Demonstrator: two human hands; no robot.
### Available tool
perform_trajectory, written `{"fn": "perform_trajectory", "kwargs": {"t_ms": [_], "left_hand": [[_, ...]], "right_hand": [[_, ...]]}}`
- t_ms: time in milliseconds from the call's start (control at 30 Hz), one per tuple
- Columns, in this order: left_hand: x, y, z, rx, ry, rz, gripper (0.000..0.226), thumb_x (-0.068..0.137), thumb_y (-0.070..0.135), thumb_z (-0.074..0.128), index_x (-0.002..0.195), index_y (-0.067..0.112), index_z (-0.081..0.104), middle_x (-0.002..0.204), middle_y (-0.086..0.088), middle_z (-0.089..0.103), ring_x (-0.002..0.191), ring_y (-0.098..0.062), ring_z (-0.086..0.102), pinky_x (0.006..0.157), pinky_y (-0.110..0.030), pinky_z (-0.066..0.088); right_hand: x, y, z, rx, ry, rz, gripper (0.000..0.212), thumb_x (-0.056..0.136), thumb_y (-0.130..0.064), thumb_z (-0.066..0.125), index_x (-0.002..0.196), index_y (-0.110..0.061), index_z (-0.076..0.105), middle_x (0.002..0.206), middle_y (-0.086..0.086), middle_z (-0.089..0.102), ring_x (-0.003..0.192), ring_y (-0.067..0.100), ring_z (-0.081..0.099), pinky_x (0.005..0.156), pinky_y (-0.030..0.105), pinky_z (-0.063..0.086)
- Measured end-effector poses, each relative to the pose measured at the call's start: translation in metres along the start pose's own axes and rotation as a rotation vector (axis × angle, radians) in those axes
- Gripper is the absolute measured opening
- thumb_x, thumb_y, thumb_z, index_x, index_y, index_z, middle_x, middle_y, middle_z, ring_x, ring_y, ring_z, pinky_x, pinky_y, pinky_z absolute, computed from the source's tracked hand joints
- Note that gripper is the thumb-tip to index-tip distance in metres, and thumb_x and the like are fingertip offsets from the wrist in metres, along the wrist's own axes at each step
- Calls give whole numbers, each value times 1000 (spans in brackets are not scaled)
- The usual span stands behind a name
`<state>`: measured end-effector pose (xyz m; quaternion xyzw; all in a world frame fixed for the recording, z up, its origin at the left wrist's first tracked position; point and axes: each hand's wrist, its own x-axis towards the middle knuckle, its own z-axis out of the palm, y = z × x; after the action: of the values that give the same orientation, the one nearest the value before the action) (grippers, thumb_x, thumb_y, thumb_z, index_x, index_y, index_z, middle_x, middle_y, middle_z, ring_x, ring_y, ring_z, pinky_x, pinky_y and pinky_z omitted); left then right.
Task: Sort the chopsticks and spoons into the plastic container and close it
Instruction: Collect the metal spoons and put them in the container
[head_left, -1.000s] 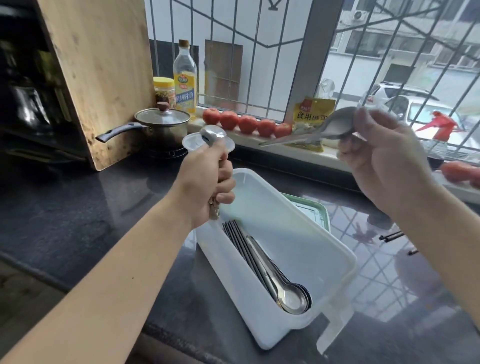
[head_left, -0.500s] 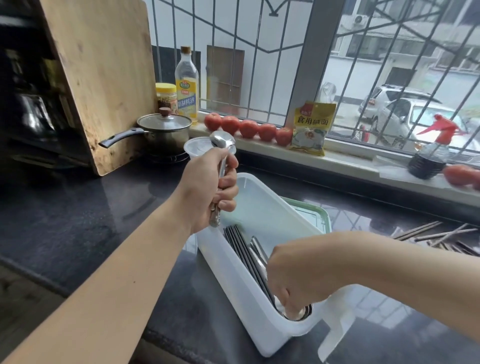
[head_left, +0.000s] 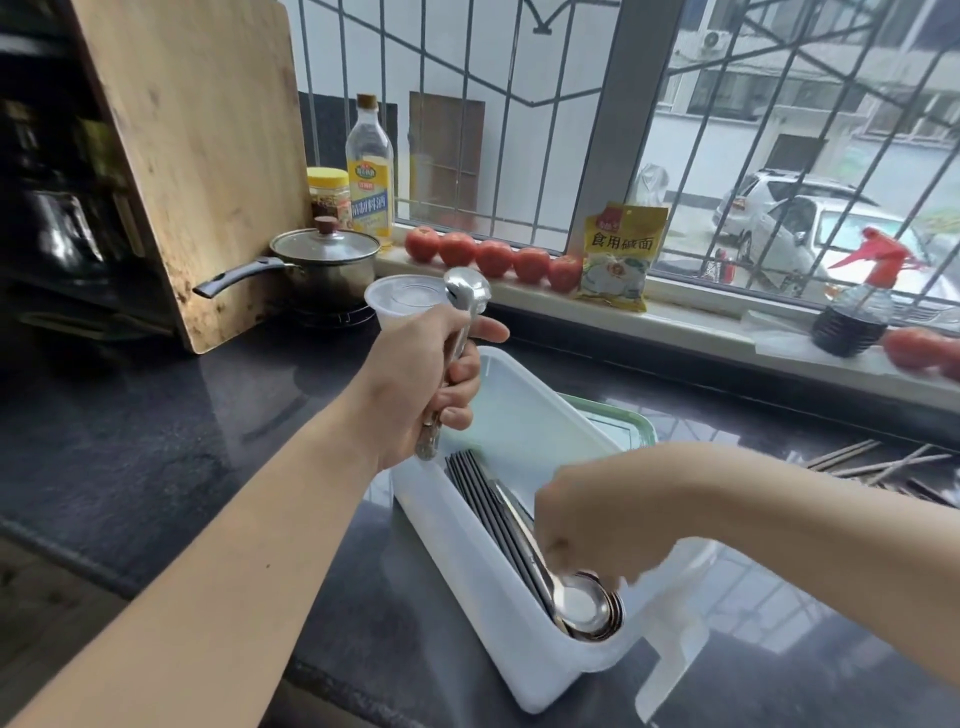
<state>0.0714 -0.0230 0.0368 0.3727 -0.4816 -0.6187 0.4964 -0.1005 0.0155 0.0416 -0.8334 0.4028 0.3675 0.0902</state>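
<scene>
Head view. My left hand (head_left: 423, 384) grips a bunch of spoons (head_left: 465, 312) upright, bowls up, over the far left corner of the plastic container (head_left: 467, 566), same as half a second ago. My right hand (head_left: 584, 525) is down inside the container as before, fingers curled at the stacked spoons (head_left: 584, 605) beside the dark chopsticks (head_left: 483, 493); whether it grips one I cannot tell. Loose wooden chopsticks (head_left: 878, 462) lie on the counter (head_left: 156, 441) at right. Little has changed.

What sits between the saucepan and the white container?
In the head view, a clear plastic cup and the left hand gripping spoons, between saucepan and container.
</scene>
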Motion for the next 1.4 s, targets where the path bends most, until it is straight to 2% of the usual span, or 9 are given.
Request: {"fn": "perform_trajectory", "kwargs": {"t_ms": [133, 233, 367, 600, 867, 1000, 1167, 1300, 1400], "left_hand": [[-2, -1, -1, 96, -90, 21, 27, 111, 22, 37, 108, 4, 58, 63, -3, 40, 42, -11, 29, 39, -22, 27], [-5, -1, -1, 155, -172, 49, 22, 110, 19, 43, 109, 4, 60, 65, -6, 54, 41, -12, 34, 40, -22, 32], [-10, -1, 1, 337, -272, 144, 12, 106, 15, 52, 113, 8, 58, 86, -15, 75, 43, -17, 40, 42, -28, 42], [-9, 0, 0, 215, -252, 102, 20, 109, 26, 42, 101, 8, 48, 80, -21, 72, 37, -16, 34, 40, -27, 37], [-10, -1, -2, 216, -293, 103, 20, 109, 27, 43, 111, 11, 54, 75, -16, 67, 39, -16, 41, 41, -28, 41], [-6, 2, 2, 151, -57, 72, 17, 111, 26, 40, 110, 12, 50, 86, -15, 74, 51, -22, 63, 41, -30, 49], [2, -6, 5, 50, 221, 177, 15, 109, 22, 48, 97, 13, 52, 63, -4, 50, 43, -14, 38, 41, -23, 27], [5, -15, 9, 118, 360, 267, 22, 107, 24, 50, 108, 10, 67, 62, -1, 39, 49, -13, 31, 42, -24, 29], [7, -17, 7, 179, 368, 246, 30, 105, 28, 53, 107, 3, 70, 65, -2, 36, 51, -15, 28, 42, -23, 30]], "right_hand": [[-20, 26, -30, 791, 567, 141, 23, 101, -6, 45, 94, -9, 67, 82, 7, 74, 56, 18, 71, 49, 26, 55], [-25, 38, -38, 1195, 899, 100, 23, 107, -20, 47, 101, -7, 64, 88, 12, 70, 56, 24, 67, 53, 36, 59], [-22, 41, -36, 1530, 866, -3, 34, 105, -41, 48, 112, -10, 61, 103, 10, 68, 60, 22, 64, 59, 34, 56], [-19, 50, -32, 2006, 808, -250, 16, 103, -20, 55, 92, -9, 61, 73, 3, 58, 52, 10, 54, 52, 22, 51], [-18, 53, -29, 2007, 766, -324, 18, 102, -5, 52, 110, -3, 68, 82, 7, 68, 59, 10, 59, 58, 21, 55], [-25, 67, -28, 2155, 913, -265, 11, 100, -7, 52, 100, -6, 63, 79, 7, 65, 56, 10, 56, 54, 19, 53], [-36, 66, -5, 1858, 927, -513, 7, 86, -3, 56, 93, -3, 55, 88, 11, 69, 56, 17, 55, 53, 23, 51], [-50, 65, -1, 1873, 1203, -704, 24, 90, 4, 38, 74, -12, 46, 74, 6, 68, 53, 14, 49, 47, 20, 41], [-43, 66, 6, 1722, 1177, -664, 14, 84, -1, 51, 74, -8, 44, 71, 15, 66, 53, 23, 52, 44, 26, 41]]}}
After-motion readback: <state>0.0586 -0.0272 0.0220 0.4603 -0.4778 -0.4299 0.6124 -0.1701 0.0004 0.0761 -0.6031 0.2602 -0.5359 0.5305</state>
